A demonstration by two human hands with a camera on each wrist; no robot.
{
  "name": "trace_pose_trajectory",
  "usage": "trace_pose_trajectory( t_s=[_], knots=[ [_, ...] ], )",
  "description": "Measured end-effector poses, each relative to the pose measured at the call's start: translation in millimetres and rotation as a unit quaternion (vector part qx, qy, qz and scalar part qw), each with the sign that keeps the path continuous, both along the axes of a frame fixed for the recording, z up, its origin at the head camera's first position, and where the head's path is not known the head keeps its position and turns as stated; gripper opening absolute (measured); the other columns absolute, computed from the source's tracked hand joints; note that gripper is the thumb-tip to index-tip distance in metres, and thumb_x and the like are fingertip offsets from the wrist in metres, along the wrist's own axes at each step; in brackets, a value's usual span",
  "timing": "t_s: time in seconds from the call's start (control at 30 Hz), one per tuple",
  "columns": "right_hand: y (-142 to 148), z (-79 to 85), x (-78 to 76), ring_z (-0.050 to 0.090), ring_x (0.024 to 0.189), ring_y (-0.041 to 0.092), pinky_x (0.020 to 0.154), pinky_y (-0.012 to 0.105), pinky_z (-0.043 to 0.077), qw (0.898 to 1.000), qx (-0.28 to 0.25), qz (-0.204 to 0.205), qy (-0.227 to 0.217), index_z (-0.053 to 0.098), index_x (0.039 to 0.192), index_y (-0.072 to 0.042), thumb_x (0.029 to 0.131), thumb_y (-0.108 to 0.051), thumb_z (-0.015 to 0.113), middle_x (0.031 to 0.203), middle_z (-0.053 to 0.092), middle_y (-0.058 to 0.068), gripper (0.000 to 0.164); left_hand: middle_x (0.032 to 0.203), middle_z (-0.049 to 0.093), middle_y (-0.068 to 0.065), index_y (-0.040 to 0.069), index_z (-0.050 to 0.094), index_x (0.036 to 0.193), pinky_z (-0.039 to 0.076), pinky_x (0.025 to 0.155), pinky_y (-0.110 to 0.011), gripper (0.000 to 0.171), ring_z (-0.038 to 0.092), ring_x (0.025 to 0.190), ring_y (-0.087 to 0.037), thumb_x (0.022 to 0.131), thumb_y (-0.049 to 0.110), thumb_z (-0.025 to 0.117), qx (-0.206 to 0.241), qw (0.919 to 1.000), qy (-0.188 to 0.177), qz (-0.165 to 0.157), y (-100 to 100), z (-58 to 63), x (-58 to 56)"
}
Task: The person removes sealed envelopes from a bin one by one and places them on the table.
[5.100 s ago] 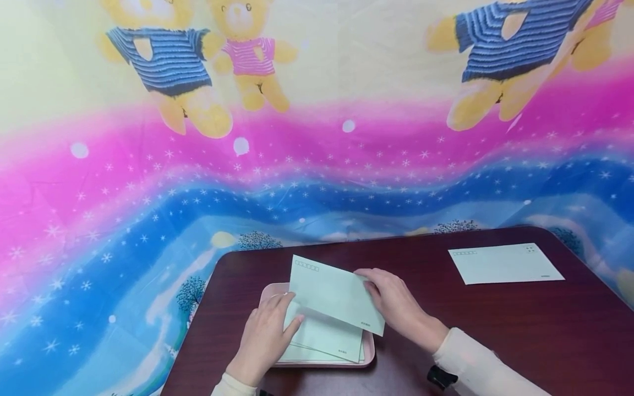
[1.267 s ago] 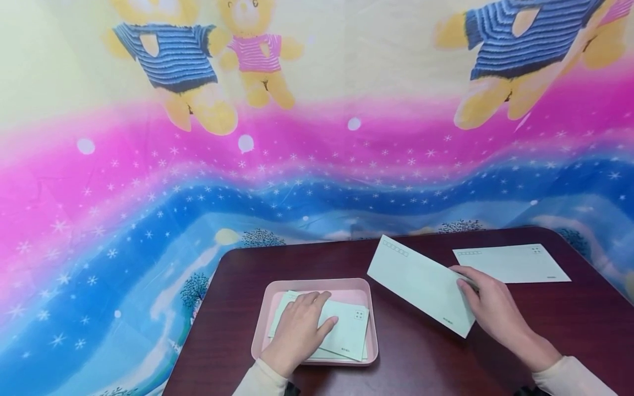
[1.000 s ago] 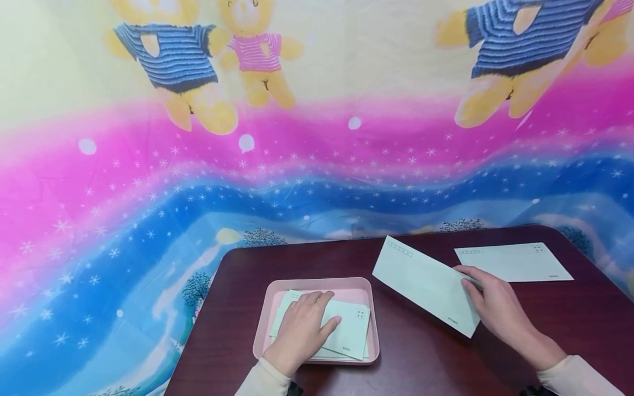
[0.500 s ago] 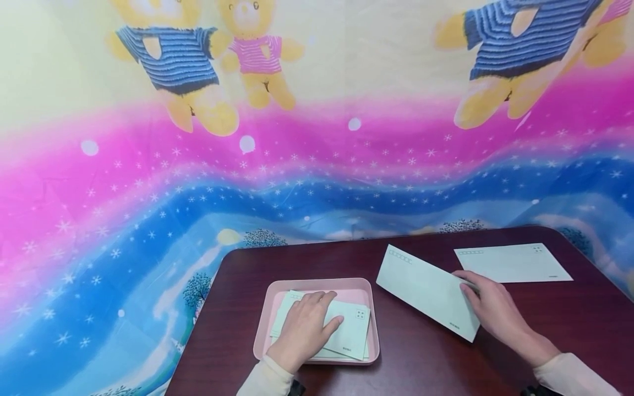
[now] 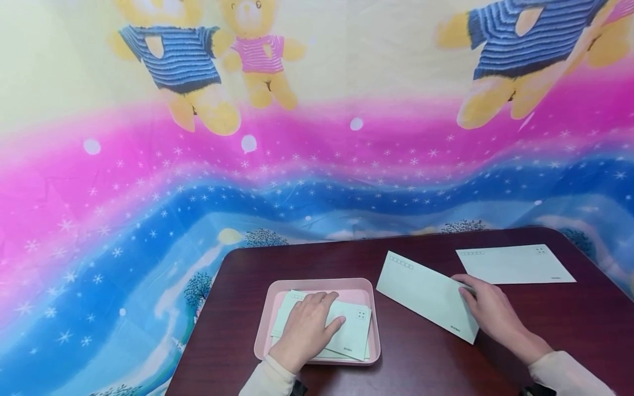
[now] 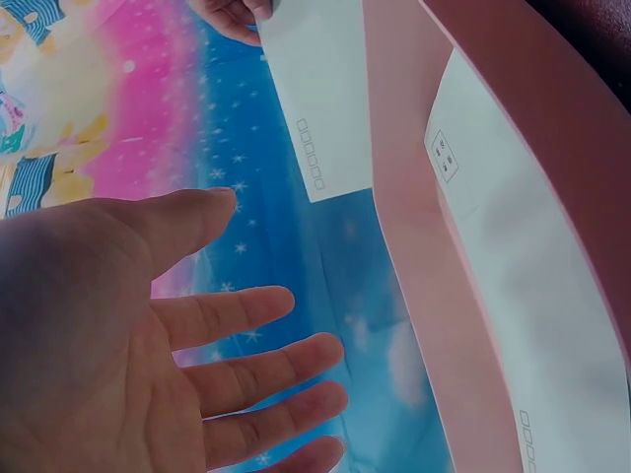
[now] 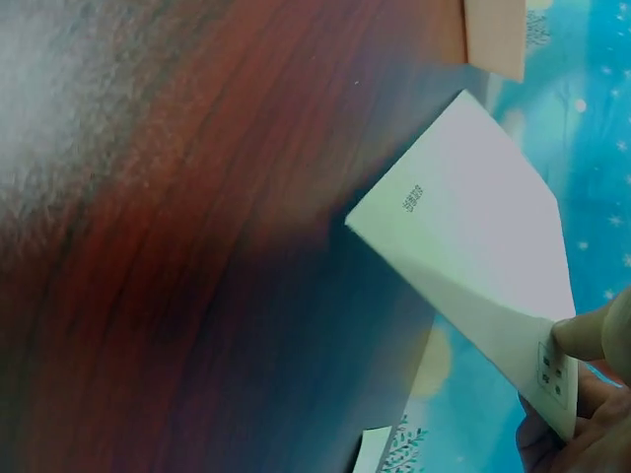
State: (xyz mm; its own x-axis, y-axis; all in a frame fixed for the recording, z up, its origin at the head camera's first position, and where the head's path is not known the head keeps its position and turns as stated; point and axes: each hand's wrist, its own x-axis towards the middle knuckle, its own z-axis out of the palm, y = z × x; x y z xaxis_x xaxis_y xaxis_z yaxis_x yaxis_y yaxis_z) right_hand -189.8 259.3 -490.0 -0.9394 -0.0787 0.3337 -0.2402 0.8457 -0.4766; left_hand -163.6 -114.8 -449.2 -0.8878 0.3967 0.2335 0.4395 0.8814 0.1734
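Note:
My right hand [image 5: 495, 313] pinches a pale green envelope [image 5: 426, 294] by its right end, thumb on the printed face over the stamp box and fingers behind. The envelope is held tilted above the table, right of the pink tray [image 5: 262, 330]. In the right wrist view the thumb presses near the stamp box of the envelope [image 7: 483, 197]. My left hand [image 5: 307, 330] hovers over the tray with fingers spread and nothing in them; the left wrist view shows its bare palm [image 6: 89, 325]. Under it, several envelopes [image 5: 351, 330] lie loosely stacked in the tray, partly hidden by the hand.
Another envelope [image 5: 515, 264] lies flat at the back right of the dark red-brown table [image 5: 317, 258]. Behind the table hangs a colourful cloth [image 5: 297, 165] printed with bears and snowflakes.
The right hand has carried its envelope from over the tray to the right, then lowered it slightly. The left hand now hovers over the tray's middle rather than at its left side.

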Motion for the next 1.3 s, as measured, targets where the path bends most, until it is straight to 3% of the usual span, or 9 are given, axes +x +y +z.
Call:
trace_pose_trajectory(
  t_s=[0.1, 0.3, 0.4, 0.53, 0.63, 0.83, 1.07, 1.3],
  knots=[
    [1, -1.7, -3.6, 0.033, 0.050, 0.009, 0.048, 0.029, 0.032, 1.000, 0.003, 0.005, -0.009, 0.060, 0.121, -0.004, 0.090, -0.006, 0.054, 0.106, 0.065, 0.019, 0.032, 0.120, 0.062, -0.006, 0.014, 0.058, 0.128, 0.047, 0.084, -0.043, 0.049, 0.056, 0.110, -0.022, 0.089, 0.044, 0.055, 0.002, 1.0000, 0.003, -0.003, 1, -0.9, -0.6],
    [3, -4.5, -10.9, 0.027, 0.046, 0.010, 0.045, 0.029, 0.029, 0.999, 0.016, 0.005, -0.033, 0.059, 0.124, -0.005, 0.090, -0.008, 0.052, 0.086, 0.062, 0.008, 0.034, 0.120, 0.062, -0.006, 0.014, 0.057, 0.129, 0.047, 0.084, -0.043, 0.049, 0.056, 0.110, -0.022, 0.090, 0.043, 0.055, 0.002, 1.0000, -0.002, -0.008, 5, -3.7, -3.0],
    [4, -6.1, -14.2, 0.028, 0.047, 0.011, 0.045, 0.029, 0.029, 0.999, 0.019, 0.007, -0.036, 0.058, 0.124, -0.003, 0.090, -0.008, 0.053, 0.095, 0.064, 0.013, 0.036, 0.120, 0.062, -0.006, 0.014, 0.057, 0.129, 0.047, 0.084, -0.043, 0.050, 0.056, 0.110, -0.022, 0.090, 0.044, 0.055, 0.001, 1.0000, -0.003, -0.009, 6, -5.9, -4.8],
    [6, -7.1, -18.5, 0.033, 0.052, 0.014, 0.047, 0.031, 0.031, 0.999, 0.020, 0.009, -0.035, 0.058, 0.124, -0.001, 0.088, -0.006, 0.054, 0.113, 0.062, 0.022, 0.036, 0.121, 0.062, -0.006, 0.014, 0.057, 0.130, 0.047, 0.084, -0.043, 0.050, 0.056, 0.110, -0.023, 0.090, 0.044, 0.055, 0.000, 0.9999, -0.004, -0.009, 9, -8.0, -7.8],
    [6, -7.8, -21.0, 0.039, 0.058, 0.015, 0.050, 0.031, 0.033, 0.999, 0.022, 0.012, -0.035, 0.058, 0.123, 0.000, 0.087, -0.004, 0.056, 0.115, 0.061, 0.024, 0.036, 0.121, 0.061, -0.006, 0.013, 0.057, 0.130, 0.047, 0.085, -0.043, 0.050, 0.056, 0.110, -0.023, 0.090, 0.043, 0.055, -0.002, 0.9999, -0.008, -0.010, 12, -8.2, -10.0],
    [9, -10.8, -26.7, 0.051, 0.071, 0.020, 0.054, 0.033, 0.037, 0.999, 0.026, 0.015, -0.034, 0.059, 0.121, 0.002, 0.086, -0.003, 0.057, 0.113, 0.061, 0.025, 0.035, 0.123, 0.061, -0.006, 0.014, 0.056, 0.131, 0.047, 0.086, -0.043, 0.050, 0.055, 0.112, -0.022, 0.091, 0.044, 0.053, -0.006, 0.9998, -0.011, -0.014, 18, -7.2, -12.9],
    [13, -17.4, -35.2, 0.060, 0.092, 0.036, 0.065, 0.042, 0.048, 0.999, 0.042, 0.017, -0.022, 0.061, 0.117, 0.003, 0.085, -0.003, 0.058, 0.111, 0.062, 0.025, 0.033, 0.122, 0.061, -0.005, 0.014, 0.055, 0.131, 0.046, 0.087, -0.041, 0.050, 0.055, 0.113, -0.021, 0.091, 0.044, 0.053, -0.011, 0.9996, -0.003, -0.024, 22, -4.5, -14.9],
    [14, -23.0, -43.4, 0.060, 0.089, 0.037, 0.068, 0.048, 0.048, 0.998, 0.054, 0.019, -0.007, 0.063, 0.114, 0.003, 0.083, -0.002, 0.060, 0.105, 0.065, 0.023, 0.031, 0.123, 0.061, -0.005, 0.014, 0.055, 0.131, 0.046, 0.087, -0.042, 0.051, 0.054, 0.114, -0.021, 0.091, 0.045, 0.053, -0.018, 0.9993, -0.009, -0.030, 26, -4.0, -17.2]
  ],
)
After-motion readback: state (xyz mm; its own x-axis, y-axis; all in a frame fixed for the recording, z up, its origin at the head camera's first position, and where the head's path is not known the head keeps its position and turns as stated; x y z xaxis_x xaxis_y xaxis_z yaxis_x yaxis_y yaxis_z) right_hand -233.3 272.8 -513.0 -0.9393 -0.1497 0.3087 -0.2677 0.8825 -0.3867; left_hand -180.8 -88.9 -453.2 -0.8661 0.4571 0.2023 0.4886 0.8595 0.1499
